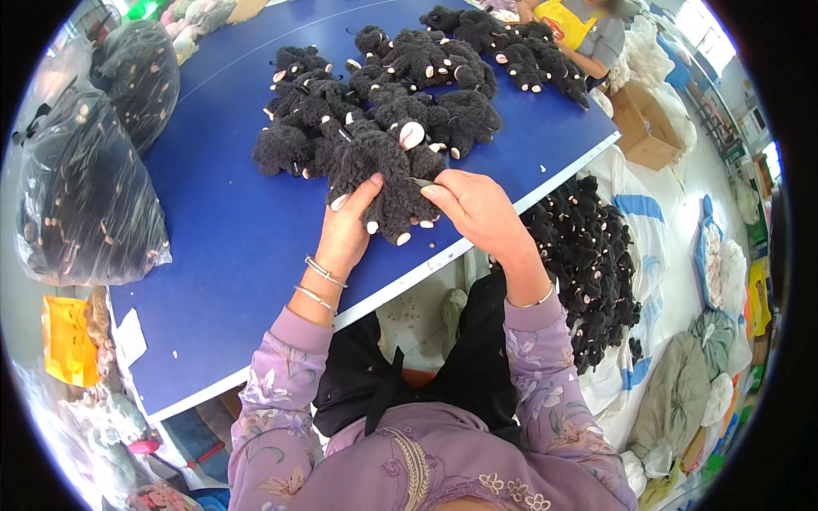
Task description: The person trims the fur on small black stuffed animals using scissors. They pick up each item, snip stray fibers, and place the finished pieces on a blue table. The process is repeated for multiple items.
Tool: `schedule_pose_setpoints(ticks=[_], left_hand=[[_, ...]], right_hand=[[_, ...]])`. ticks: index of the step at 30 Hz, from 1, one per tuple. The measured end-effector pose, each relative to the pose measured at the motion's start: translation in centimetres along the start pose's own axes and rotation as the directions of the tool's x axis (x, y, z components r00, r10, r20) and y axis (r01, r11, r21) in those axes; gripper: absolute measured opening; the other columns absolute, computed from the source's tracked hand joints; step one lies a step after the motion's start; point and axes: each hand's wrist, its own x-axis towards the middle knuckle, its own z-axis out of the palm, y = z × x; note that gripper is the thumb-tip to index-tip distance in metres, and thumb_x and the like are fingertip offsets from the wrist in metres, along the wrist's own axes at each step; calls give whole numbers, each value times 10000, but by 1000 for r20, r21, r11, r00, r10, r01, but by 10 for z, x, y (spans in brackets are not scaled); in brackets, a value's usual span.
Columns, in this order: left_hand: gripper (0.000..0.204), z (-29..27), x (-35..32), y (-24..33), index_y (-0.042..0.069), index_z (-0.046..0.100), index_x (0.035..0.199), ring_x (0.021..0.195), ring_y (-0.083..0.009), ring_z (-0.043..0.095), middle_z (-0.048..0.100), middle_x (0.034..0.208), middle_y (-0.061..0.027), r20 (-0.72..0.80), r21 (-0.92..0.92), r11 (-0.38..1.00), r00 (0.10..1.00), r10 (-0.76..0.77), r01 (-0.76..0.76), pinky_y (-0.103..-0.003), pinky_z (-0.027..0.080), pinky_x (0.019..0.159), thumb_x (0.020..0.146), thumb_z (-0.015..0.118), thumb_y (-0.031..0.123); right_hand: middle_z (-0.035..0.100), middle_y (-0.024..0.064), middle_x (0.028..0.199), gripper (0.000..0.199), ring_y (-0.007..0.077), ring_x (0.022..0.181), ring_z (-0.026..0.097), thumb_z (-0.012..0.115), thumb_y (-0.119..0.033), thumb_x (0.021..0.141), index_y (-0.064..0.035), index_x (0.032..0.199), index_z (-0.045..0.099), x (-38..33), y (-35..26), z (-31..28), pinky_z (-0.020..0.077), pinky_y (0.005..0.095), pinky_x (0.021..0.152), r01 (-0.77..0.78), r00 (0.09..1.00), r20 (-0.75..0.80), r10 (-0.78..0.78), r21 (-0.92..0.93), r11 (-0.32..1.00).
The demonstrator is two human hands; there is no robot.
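A black curly plush toy (375, 162) with pale paw tips lies near the front edge of the blue table (221, 247). My left hand (346, 226) grips it from the left, thumb pressed into the fur. My right hand (486, 213) is closed around a small pointed metal tool (418, 181), its tip against the toy's fur. Most of the tool is hidden in my fingers, so its exact kind does not show. Just beyond, several more black plush toys (417, 55) lie heaped together on the table.
Clear plastic bags (94, 196) full of black toys stand at the left. Right of the table, a large white sack (643, 230) holds a pile of black plush toys (584, 264). A cardboard box (643, 128) and a person in a yellow apron (567, 24) are at the far right.
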Motion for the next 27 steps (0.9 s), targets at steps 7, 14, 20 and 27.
schedule_pose_setpoints(ticks=[7, 14, 20, 27], left_hand=[[268, 4, -2, 0, 10, 562, 1176, 995, -178, 612, 624, 1113, -86, 51, -67, 995, 996, -74, 78, -313, 511, 854, 920, 572, 88], [289, 7, -6, 5, 12, 558, 1196, 1021, -198, 610, 624, 1143, -103, 74, -140, 983, 992, -107, 117, -329, 500, 889, 930, 567, 122], [287, 5, -4, 4, 13, 553, 1198, 1025, -196, 608, 626, 1135, -100, 71, -151, 985, 995, -76, 86, -329, 496, 897, 932, 563, 122], [288, 4, -2, -3, 17, 539, 1210, 1025, -184, 602, 611, 1153, -92, 94, -135, 987, 993, -76, 89, -332, 502, 888, 937, 550, 109]], right_hand=[[574, 180, 729, 343, 380, 700, 567, 547, -314, 931, -8, 776, 544, 1, -2, 6, 433, 444, 617, 33, 999, -19, -34, -45, 998], [575, 186, 731, 340, 380, 706, 566, 554, -307, 926, 0, 779, 547, 2, -1, 6, 431, 446, 620, 13, 1000, 5, -13, 3, 1000], [580, 189, 733, 332, 381, 705, 567, 556, -300, 925, 4, 790, 562, 1, -2, 6, 426, 447, 616, 16, 1000, -6, -15, 68, 998], [568, 181, 710, 343, 367, 672, 558, 546, -301, 934, 4, 778, 553, 3, -4, 7, 422, 432, 596, 37, 999, -17, -37, 10, 999]])
